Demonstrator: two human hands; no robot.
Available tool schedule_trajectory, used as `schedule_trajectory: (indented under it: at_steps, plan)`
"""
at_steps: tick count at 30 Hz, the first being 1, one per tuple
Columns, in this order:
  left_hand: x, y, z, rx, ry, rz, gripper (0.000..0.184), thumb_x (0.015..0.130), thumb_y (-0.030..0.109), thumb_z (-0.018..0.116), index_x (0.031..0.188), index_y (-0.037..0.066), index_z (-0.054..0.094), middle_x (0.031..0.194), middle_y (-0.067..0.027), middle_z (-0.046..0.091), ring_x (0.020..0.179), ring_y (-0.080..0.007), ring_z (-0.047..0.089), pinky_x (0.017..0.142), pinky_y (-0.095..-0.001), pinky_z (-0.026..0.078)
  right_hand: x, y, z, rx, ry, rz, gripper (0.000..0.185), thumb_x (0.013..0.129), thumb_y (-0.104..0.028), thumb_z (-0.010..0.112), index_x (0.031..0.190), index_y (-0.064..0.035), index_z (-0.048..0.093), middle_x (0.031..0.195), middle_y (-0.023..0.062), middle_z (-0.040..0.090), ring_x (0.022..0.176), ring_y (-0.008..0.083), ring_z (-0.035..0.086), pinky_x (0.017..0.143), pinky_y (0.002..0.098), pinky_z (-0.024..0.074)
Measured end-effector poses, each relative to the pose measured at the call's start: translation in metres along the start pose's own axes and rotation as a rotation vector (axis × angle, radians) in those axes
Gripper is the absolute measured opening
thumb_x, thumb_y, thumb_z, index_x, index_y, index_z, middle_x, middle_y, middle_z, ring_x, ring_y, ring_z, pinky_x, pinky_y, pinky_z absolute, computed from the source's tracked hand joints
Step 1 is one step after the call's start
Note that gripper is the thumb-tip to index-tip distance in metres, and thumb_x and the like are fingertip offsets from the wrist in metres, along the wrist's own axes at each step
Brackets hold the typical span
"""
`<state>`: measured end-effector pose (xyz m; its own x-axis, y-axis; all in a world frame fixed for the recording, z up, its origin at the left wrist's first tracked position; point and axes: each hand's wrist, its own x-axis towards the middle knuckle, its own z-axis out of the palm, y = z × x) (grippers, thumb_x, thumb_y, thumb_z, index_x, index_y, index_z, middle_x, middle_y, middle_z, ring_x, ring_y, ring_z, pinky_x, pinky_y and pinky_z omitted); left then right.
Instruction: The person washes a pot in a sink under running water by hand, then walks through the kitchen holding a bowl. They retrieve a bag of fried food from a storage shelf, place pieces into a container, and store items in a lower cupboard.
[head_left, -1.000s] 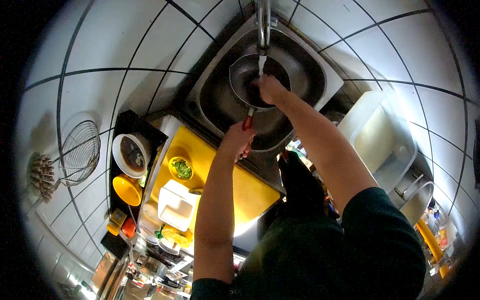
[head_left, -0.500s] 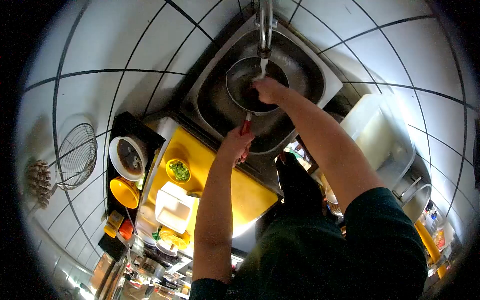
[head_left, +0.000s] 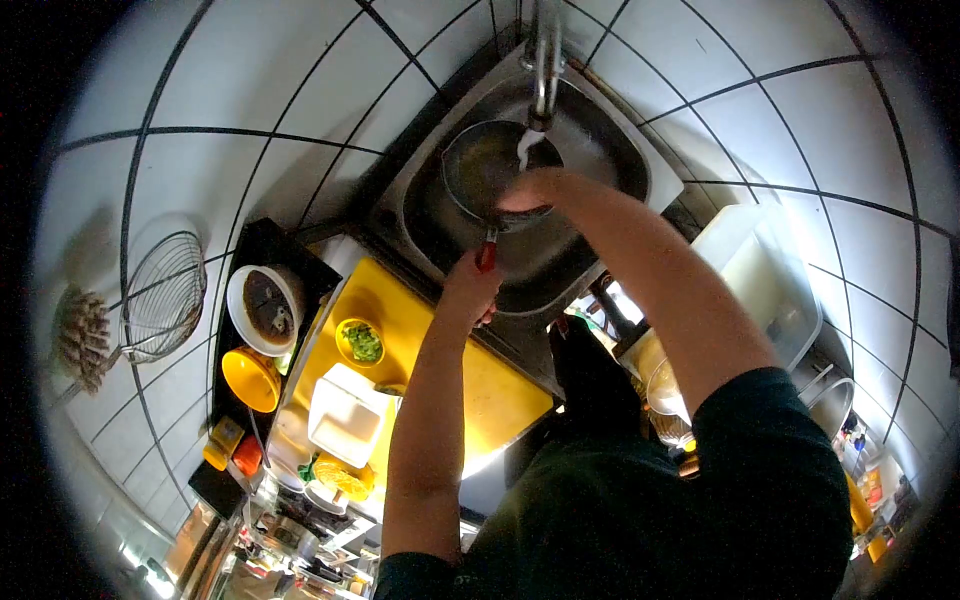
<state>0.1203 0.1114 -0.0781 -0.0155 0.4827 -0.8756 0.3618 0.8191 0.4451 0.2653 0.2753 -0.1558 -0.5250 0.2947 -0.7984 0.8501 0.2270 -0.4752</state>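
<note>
A dark round frying pan [head_left: 480, 165] is in the metal sink [head_left: 425, 225], its handle pointing toward me. My left hand [head_left: 472, 290] is wrapped round the pan's red handle [head_left: 487, 255]. Over the near right part of the pan, my right hand [head_left: 532, 190] is closed, with its fingers bent down toward the inside surface. It is slightly blurred, and whatever may be under its fingers is hidden. From the faucet [head_left: 543, 90] a stream of water [head_left: 525, 148] falls into the pan just beyond my right hand.
A yellow cutting board [head_left: 480, 390] lies left of the sink, with a bowl of chopped greens [head_left: 360, 342] and a white foam box [head_left: 345, 415]. Beyond are a white bowl of dark liquid [head_left: 265, 308] and a yellow bowl [head_left: 250, 380]. A plastic tub [head_left: 760, 290] stands right.
My right hand has moved within the pan toward the handle side. The pan has shifted slightly left in view, and the camera has tilted a little. My left hand keeps its hold.
</note>
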Motion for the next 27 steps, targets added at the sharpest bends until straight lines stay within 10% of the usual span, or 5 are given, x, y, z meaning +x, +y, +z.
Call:
schedule_trajectory:
  at_steps: [3,11,17,24,27]
  plan:
    - [-0.014,0.001,0.003,-0.185,-0.02,0.122,0.021,0.094,0.012,0.059,0.111,0.002,0.05,0.068,-0.0074,0.052,0.048,-0.0172,0.052,0.041,-0.0318,0.043,-0.026,0.001,-0.029,-0.534,0.064,0.109,0.05,0.096,-0.046,0.056,0.133,-0.0131,0.062,0.133,0.0138,0.061,0.124,0.0314,0.056,0.103,0.0505,0.0444]
    - [-0.028,0.024,-0.007,-1.301,-0.478,-0.1,0.009,0.1,0.015,0.056,0.097,0.009,0.051,0.067,-0.002,0.053,0.05,-0.0101,0.05,0.038,-0.0247,0.038,-0.116,0.011,-0.048,0.057,1.242,0.243,0.05,0.08,-0.035,0.073,0.125,-0.0125,0.068,0.12,0.0215,0.064,0.119,0.0385,0.058,0.101,0.0551,0.0462]
    - [-0.027,0.048,0.011,-1.513,-0.614,-0.115,0.016,0.101,0.022,0.052,0.091,0.009,0.051,0.067,-0.0008,0.049,0.047,-0.009,0.045,0.034,-0.0217,0.036,-0.094,-0.012,0.028,-0.234,1.153,-0.424,0.053,0.075,-0.026,0.076,0.127,-0.0219,0.068,0.138,0.0172,0.057,0.125,0.0426,0.053,0.106,0.0535,0.0462]
    - [-0.037,0.05,0.007,-1.132,-0.595,-0.112,0.031,0.099,0.023,0.054,0.071,0.012,0.047,0.054,0.0006,0.047,0.036,-0.0086,0.036,0.034,-0.0219,0.028,-0.04,0.009,-0.04,0.131,0.87,-0.153,0.053,0.087,-0.022,0.068,0.139,-0.0225,0.057,0.142,0.0167,0.052,0.131,0.0403,0.052,0.109,0.0498,0.0458]
    - [-0.021,0.04,0.001,-1.298,-0.713,-0.194,0.032,0.099,0.024,0.053,0.07,0.013,0.047,0.053,0.0001,0.047,0.036,-0.0093,0.037,0.034,-0.0222,0.028,-0.064,0.006,-0.024,-0.132,0.902,-0.461,0.046,0.079,-0.012,0.072,0.124,-0.0177,0.068,0.139,0.0159,0.055,0.132,0.0373,0.052,0.109,0.0501,0.045]
